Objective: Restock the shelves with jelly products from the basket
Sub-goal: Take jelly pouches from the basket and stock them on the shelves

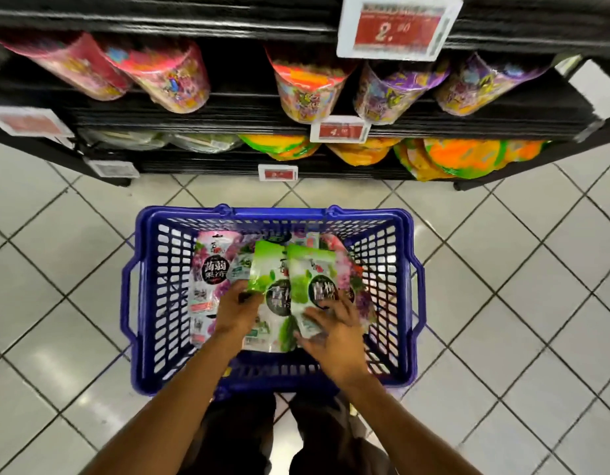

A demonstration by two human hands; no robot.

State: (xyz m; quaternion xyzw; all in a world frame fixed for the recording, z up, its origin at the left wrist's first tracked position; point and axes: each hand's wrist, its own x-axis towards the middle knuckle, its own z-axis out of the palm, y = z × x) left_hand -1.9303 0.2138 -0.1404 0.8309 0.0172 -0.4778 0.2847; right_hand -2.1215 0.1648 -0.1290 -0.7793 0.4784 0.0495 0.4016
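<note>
A blue plastic basket [149, 303] stands on the tiled floor in front of the black shelves [194, 118]. Inside it lie several jelly pouches, among them a purple grape pouch [211, 265] at the left. My left hand [236, 310] grips the lower left side of a green jelly pouch [267, 269]. My right hand [334, 334] holds the bottom of a second green pouch [312, 269] right beside the first. Both green pouches are tilted up above the others in the basket.
The shelves hold pink and purple jelly tubs [173, 77] on the upper level and orange-green bags [464, 156] below. Price tags [398, 27] hang on the shelf edges. My legs stand just behind the basket.
</note>
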